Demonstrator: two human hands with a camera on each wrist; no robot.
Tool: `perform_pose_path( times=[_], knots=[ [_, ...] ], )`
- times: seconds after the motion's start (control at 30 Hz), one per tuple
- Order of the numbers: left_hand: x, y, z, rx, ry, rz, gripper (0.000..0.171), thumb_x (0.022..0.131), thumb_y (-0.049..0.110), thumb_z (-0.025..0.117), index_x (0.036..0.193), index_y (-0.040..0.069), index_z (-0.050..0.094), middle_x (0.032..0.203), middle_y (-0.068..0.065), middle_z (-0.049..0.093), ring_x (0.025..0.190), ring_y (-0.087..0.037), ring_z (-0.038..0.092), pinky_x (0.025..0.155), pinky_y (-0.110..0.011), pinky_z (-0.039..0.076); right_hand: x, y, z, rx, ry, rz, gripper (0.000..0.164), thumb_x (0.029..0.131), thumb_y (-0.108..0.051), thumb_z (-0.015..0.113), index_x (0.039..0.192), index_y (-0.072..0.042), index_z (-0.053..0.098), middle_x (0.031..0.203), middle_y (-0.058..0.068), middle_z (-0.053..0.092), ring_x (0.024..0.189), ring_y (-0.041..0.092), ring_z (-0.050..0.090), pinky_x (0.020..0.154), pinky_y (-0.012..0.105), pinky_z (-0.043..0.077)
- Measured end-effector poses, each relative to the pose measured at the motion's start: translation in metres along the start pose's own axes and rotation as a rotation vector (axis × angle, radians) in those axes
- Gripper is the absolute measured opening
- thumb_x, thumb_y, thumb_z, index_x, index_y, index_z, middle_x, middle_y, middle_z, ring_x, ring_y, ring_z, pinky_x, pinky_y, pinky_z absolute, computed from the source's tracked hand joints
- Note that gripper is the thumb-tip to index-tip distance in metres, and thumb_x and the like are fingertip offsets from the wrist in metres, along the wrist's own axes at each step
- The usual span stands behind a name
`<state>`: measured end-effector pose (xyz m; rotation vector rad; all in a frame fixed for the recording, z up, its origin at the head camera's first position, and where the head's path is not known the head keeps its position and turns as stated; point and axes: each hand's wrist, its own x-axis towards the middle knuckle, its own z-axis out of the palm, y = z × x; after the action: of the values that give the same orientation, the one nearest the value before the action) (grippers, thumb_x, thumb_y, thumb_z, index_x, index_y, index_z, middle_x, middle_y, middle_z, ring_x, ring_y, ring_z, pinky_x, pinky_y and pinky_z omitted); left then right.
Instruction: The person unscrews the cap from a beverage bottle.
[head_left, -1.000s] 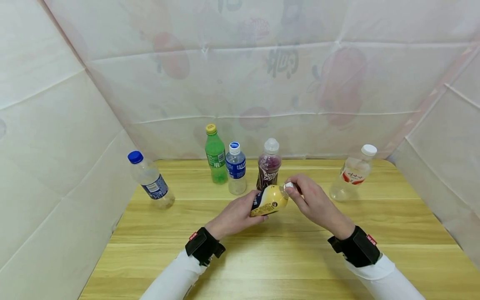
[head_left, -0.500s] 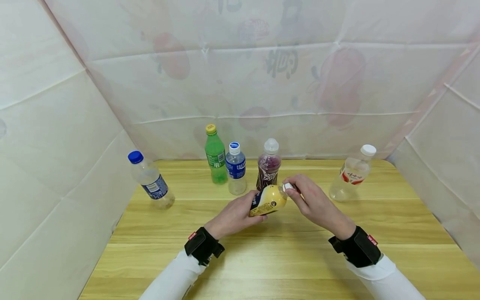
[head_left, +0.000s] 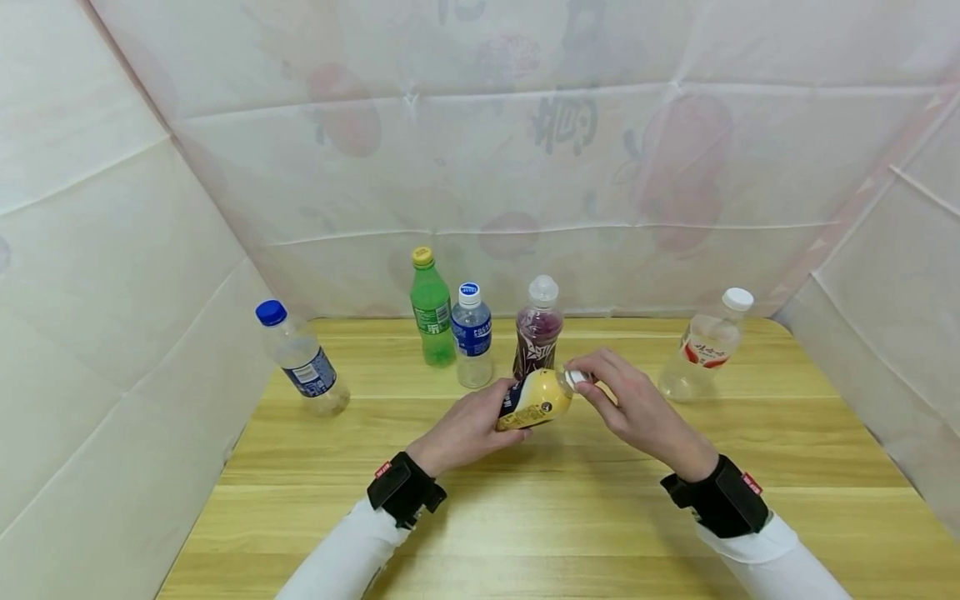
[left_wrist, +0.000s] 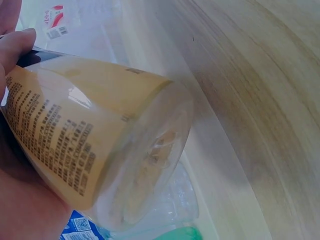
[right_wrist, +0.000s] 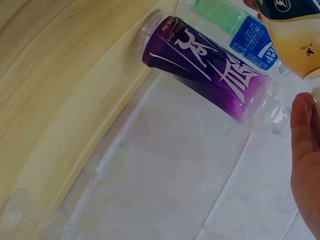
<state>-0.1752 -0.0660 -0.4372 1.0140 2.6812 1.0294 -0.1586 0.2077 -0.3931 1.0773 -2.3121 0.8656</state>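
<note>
My left hand [head_left: 468, 425] grips a plastic bottle [head_left: 543, 397] with a yellow and dark blue label, tilted above the table. Its neck points right, and its clear base [left_wrist: 150, 155] faces the left wrist camera. At the neck, the thumb and fingers of my right hand [head_left: 637, 408] pinch the white cap [head_left: 574, 380]. Right behind the held bottle stands a purple-labelled bottle [head_left: 538, 333]. In the right wrist view, part of the yellow bottle [left_wrist: 75, 125] is cut off by the frame edge, and my right fingers [right_wrist: 301, 125] show at the right side.
On the wooden table [head_left: 555, 525] stand a green bottle [head_left: 431, 308], a blue-labelled bottle [head_left: 472, 337], a blue-capped bottle [head_left: 309, 367] at left and a white-capped clear bottle [head_left: 705, 350] at right. Pale fabric walls [head_left: 465, 183] surround the back and sides.
The right hand's fingers have shifted round the white cap, so more of it shows, and its wrist has moved slightly right. The held bottle has drifted a little left. The standing bottles stay put.
</note>
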Motion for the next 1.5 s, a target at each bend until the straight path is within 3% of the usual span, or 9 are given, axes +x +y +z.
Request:
perform_pose_path(
  times=[0.17, 0.5, 0.6, 0.73, 0.83, 0.93, 1.1, 1.23, 1.5],
  knots=[
    [0.000, 0.000, 0.000, 0.019, 0.008, 0.008, 0.065, 0.092, 0.030, 0.080, 0.143, 0.006, 0.047, 0.126, -0.008, 0.066, 0.106, -0.019, 0.066, 0.090, -0.036, 0.057, 0.000, 0.000, -0.001, -0.003, 0.012, -0.023, 0.022, 0.103, -0.009, 0.063, 0.124, -0.004, 0.066, 0.116, 0.006, 0.067, 0.097, 0.016, 0.064, 0.074, 0.038, 0.057],
    [0.001, -0.001, 0.000, 0.042, 0.025, 0.008, 0.068, 0.091, 0.029, 0.081, 0.143, 0.004, 0.047, 0.124, -0.008, 0.066, 0.104, -0.020, 0.067, 0.088, -0.037, 0.058, -0.001, -0.001, -0.001, -0.013, 0.031, -0.052, 0.032, 0.095, 0.004, 0.069, 0.126, -0.003, 0.065, 0.120, 0.008, 0.067, 0.104, 0.023, 0.067, 0.088, 0.022, 0.052],
    [0.001, -0.001, 0.001, 0.056, 0.034, 0.019, 0.068, 0.091, 0.030, 0.081, 0.144, 0.004, 0.047, 0.125, -0.008, 0.066, 0.105, -0.020, 0.066, 0.089, -0.036, 0.058, -0.004, -0.001, -0.001, -0.024, 0.025, -0.040, 0.034, 0.101, -0.006, 0.065, 0.134, -0.001, 0.062, 0.125, 0.010, 0.067, 0.108, 0.025, 0.067, 0.088, 0.028, 0.055],
    [0.002, 0.000, 0.002, 0.078, 0.072, 0.037, 0.068, 0.092, 0.032, 0.080, 0.144, 0.005, 0.047, 0.125, -0.007, 0.066, 0.104, -0.019, 0.066, 0.089, -0.035, 0.058, -0.008, -0.001, 0.000, -0.009, 0.016, 0.025, 0.058, 0.107, -0.031, 0.055, 0.155, 0.000, 0.042, 0.139, 0.018, 0.062, 0.114, 0.030, 0.067, 0.090, 0.039, 0.058],
    [0.003, 0.003, 0.004, 0.082, 0.116, 0.040, 0.067, 0.090, 0.034, 0.081, 0.142, 0.005, 0.049, 0.123, -0.008, 0.067, 0.103, -0.019, 0.067, 0.087, -0.035, 0.059, -0.009, -0.002, 0.001, -0.009, 0.052, 0.091, 0.066, 0.108, -0.039, 0.050, 0.159, 0.001, 0.035, 0.137, 0.022, 0.060, 0.113, 0.031, 0.067, 0.088, 0.041, 0.060],
    [0.005, 0.006, 0.006, 0.073, 0.155, 0.033, 0.068, 0.088, 0.033, 0.083, 0.140, 0.005, 0.050, 0.120, -0.009, 0.068, 0.101, -0.020, 0.068, 0.084, -0.034, 0.059, -0.007, -0.006, 0.003, -0.060, 0.135, 0.146, 0.061, 0.110, -0.044, 0.045, 0.150, 0.002, 0.047, 0.118, 0.016, 0.066, 0.099, 0.023, 0.067, 0.078, 0.034, 0.058],
    [0.006, 0.012, 0.009, 0.045, 0.187, 0.004, 0.067, 0.087, 0.033, 0.084, 0.137, 0.005, 0.051, 0.116, -0.009, 0.070, 0.098, -0.020, 0.069, 0.081, -0.033, 0.060, 0.004, -0.014, 0.004, -0.120, 0.242, 0.195, 0.061, 0.108, -0.053, 0.044, 0.126, 0.002, 0.066, 0.087, 0.003, 0.060, 0.072, 0.009, 0.052, 0.063, 0.021, 0.042],
    [0.007, 0.015, 0.010, 0.027, 0.189, -0.032, 0.066, 0.086, 0.035, 0.084, 0.136, 0.006, 0.052, 0.113, -0.008, 0.070, 0.096, -0.019, 0.069, 0.079, -0.032, 0.060, 0.013, -0.018, 0.004, -0.149, 0.264, 0.189, 0.062, 0.106, -0.055, 0.047, 0.119, 0.002, 0.069, 0.080, 0.000, 0.055, 0.066, 0.009, 0.046, 0.059, 0.021, 0.037],
    [0.004, 0.012, 0.010, 0.032, 0.191, -0.032, 0.065, 0.087, 0.035, 0.084, 0.135, 0.006, 0.052, 0.112, -0.008, 0.070, 0.094, -0.018, 0.069, 0.077, -0.031, 0.059, 0.018, -0.019, 0.007, -0.168, 0.239, 0.135, 0.051, 0.105, -0.048, 0.054, 0.109, -0.001, 0.072, 0.081, 0.002, 0.059, 0.068, 0.009, 0.050, 0.056, 0.026, 0.044]
  ],
)
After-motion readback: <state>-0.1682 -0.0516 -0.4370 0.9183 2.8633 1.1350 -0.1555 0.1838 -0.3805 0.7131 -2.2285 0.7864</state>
